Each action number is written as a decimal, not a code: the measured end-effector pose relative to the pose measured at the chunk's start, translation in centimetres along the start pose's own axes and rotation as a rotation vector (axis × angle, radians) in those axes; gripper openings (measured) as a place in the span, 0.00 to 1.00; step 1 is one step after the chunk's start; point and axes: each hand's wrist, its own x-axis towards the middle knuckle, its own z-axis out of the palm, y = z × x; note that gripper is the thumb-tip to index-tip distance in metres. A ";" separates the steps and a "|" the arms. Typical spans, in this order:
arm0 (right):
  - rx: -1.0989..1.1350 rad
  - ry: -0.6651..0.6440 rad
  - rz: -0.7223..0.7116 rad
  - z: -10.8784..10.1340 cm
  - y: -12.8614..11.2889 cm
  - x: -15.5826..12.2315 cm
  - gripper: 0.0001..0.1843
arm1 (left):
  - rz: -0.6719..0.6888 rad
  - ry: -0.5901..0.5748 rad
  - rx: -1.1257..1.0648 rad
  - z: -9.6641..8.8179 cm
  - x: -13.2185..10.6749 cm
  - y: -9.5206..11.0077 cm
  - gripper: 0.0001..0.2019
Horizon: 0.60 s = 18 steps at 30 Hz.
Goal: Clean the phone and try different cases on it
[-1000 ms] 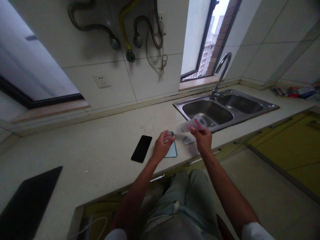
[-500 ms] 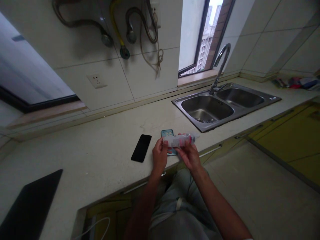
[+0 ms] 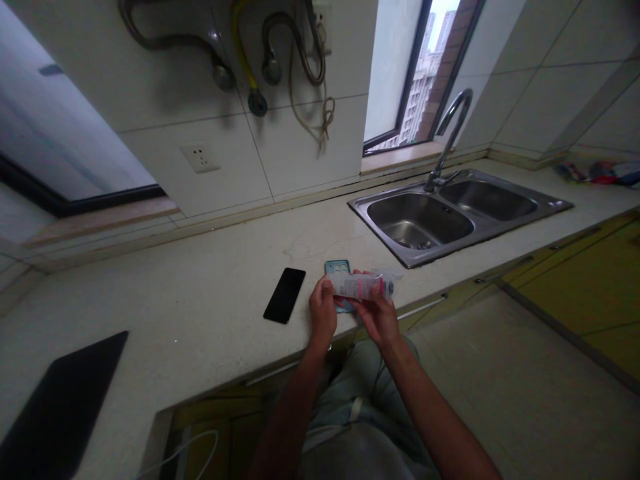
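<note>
My left hand [image 3: 323, 312] and right hand [image 3: 381, 319] pinch a packet [image 3: 356, 287], fingers closed, over the case [image 3: 338, 266]; phone [image 3: 285, 295] nearby.

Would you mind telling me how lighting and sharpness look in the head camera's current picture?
Head view: dim overall, brightest at the right-hand window, soft glints on the steel sink; same head view: print on the wrapped item too soft to read, the colourful bundle at far right blurry.

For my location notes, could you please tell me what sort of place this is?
Most likely a kitchen, judging by the double-bowl sink, its gooseneck faucet and the yellow-green cabinets below.
</note>
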 end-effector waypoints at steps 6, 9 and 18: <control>-0.017 0.014 -0.057 -0.4 0.1 0.0 0.24 | -0.024 -0.015 0.015 0.3 0.1 -0.7 0.30; -0.006 0.041 -0.061 -0.8 0.3 0.1 0.23 | -0.032 0.006 0.069 0.5 0.1 -1.0 0.30; 0.078 0.087 -0.024 -1.0 0.5 -0.5 0.21 | -0.110 0.022 0.139 0.4 0.0 -1.2 0.32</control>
